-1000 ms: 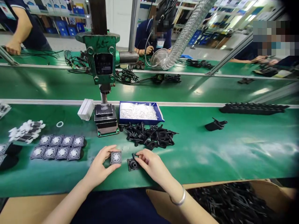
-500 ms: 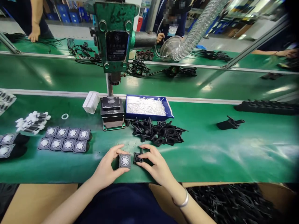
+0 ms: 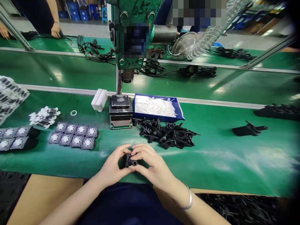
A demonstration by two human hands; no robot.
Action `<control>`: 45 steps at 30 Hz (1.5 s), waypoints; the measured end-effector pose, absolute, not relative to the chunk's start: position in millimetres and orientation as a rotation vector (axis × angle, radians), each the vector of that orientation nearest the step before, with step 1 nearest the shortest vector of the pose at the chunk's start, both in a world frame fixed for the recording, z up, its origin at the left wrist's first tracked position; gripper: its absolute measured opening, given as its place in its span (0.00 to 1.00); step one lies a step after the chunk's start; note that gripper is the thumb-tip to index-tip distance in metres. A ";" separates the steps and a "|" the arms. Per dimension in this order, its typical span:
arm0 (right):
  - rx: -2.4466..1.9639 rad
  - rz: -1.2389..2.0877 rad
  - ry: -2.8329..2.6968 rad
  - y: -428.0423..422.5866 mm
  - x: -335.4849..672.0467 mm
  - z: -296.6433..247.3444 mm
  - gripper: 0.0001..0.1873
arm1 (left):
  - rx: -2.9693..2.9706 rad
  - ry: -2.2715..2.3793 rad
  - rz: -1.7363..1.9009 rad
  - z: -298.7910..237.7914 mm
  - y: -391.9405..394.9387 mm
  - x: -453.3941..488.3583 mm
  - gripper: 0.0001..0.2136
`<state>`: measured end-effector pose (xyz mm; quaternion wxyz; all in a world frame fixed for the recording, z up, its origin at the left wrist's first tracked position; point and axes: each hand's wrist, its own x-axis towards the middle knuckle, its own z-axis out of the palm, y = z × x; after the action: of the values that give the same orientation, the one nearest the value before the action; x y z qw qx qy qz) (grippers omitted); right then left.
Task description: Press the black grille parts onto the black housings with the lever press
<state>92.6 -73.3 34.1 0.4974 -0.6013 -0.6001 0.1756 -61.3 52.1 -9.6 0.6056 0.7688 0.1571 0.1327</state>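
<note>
Dark hand-marked strokes on green press head [image 3: 145,14], cut by the top of the view, cannot be read with certainty; nameplate [image 3: 137,39] below them blurred into blocks. Left hand [image 3: 113,165] and right hand [image 3: 152,161] brought together near the front of the green table [image 3: 211,175], fingers of both clamped on a black fitting [image 3: 130,160], its round spout facing the wearer; fingers hide much of it, so cannot tell whether it is one piece or two. Both forearms cross the table's near edge. Beyond the hands: pile of black parts [image 3: 168,134], behind it a blue tray [image 3: 159,117] of white sticks, just right of the press block [image 3: 120,109]. Left: eight fan-faced parts [image 3: 82,129] in two touching rows of four, well apart from the left hand. Widest room to the right, green surface stretching from right hand to a lone black part [image 3: 246,129].
</note>
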 end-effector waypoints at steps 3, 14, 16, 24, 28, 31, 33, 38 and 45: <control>-1.481 0.425 -1.475 -73.4 95.2 34.1 0.07 | 1.801 0.386 0.292 -8.0 53.1 -61.3 0.29; -1.550 0.537 -1.439 -76.9 90.9 26.5 0.06 | 1.838 0.358 0.344 -11.3 50.6 -64.5 0.30; -1.559 0.556 -1.439 -77.6 90.3 25.6 0.06 | 1.836 0.361 0.355 -11.9 51.0 -64.1 0.30; -1.563 0.541 -1.451 -77.5 86.7 21.6 0.05 | 1.872 0.397 0.362 -12.4 48.8 -63.3 0.29; -1.523 0.509 -1.571 -70.8 104.8 51.0 0.13 | 1.905 0.373 0.416 9.8 56.9 -58.7 0.27; -1.544 0.177 -1.622 -56.5 136.0 101.8 0.13 | 2.019 0.306 0.624 48.5 82.2 -48.2 0.22; -1.530 -0.171 -1.563 -38.3 162.7 144.7 0.12 | 2.074 0.263 0.794 76.1 107.1 -35.5 0.18; -1.209 -0.521 -1.362 35.4 225.3 267.1 0.24 | 1.958 0.310 0.914 107.4 170.4 10.6 0.18; -1.199 -0.108 -1.452 71.3 234.4 367.5 0.36 | 1.946 0.283 0.855 96.9 202.4 45.6 0.21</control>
<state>234.4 71.3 367.5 0.5871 -0.5146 -0.6232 -0.0463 45.6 202.4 96.9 0.4785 0.7969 0.1160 0.3501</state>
